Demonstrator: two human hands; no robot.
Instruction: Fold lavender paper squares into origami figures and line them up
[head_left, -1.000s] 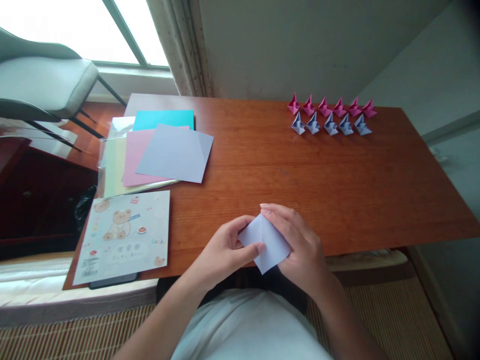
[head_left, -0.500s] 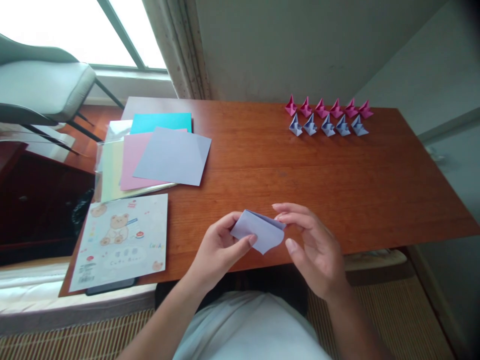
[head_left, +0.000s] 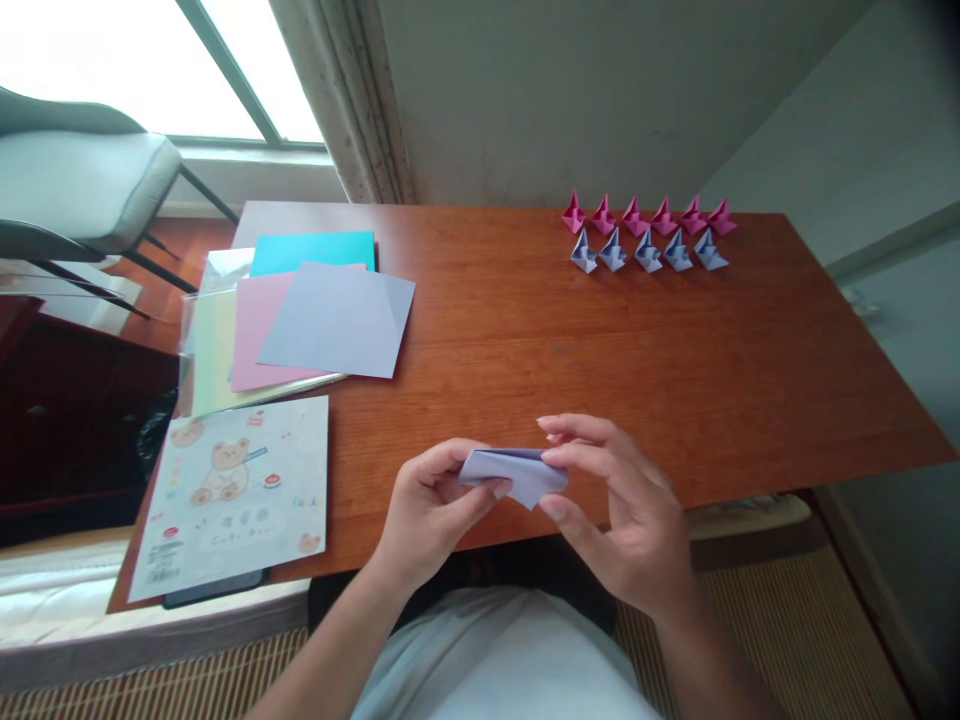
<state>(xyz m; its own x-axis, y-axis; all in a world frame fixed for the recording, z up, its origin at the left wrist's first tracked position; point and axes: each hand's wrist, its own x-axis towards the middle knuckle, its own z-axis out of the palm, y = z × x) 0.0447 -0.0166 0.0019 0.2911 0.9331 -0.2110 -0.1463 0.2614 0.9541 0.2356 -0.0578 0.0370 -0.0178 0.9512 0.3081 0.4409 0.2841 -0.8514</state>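
Pinched between the thumb and fingers of my left hand (head_left: 435,510) is the left end of a folded lavender paper (head_left: 517,474), held above the table's front edge. Its upper fold lies nearly level, and a point hangs at the bottom. At the right end, the thumb and index finger of my right hand (head_left: 619,510) close on the paper, while the other fingers stay spread. Several pink origami pieces (head_left: 634,217) stand in a row at the back right. In front of them is a row of lavender origami pieces (head_left: 648,252).
On the left of the wooden table (head_left: 480,330) lie a loose lavender sheet (head_left: 341,320), a pink sheet (head_left: 255,335) and a teal sheet (head_left: 315,252). Nearer me, a bear-printed cover (head_left: 240,500) partly overlies a dark flat object (head_left: 214,588). A chair (head_left: 82,185) stands beyond the left edge.
The folded paper has tilted, so its upper edge lies flatter and its front face looks narrower. My right thumb and index finger have moved in onto its right end. The view has shifted slightly.
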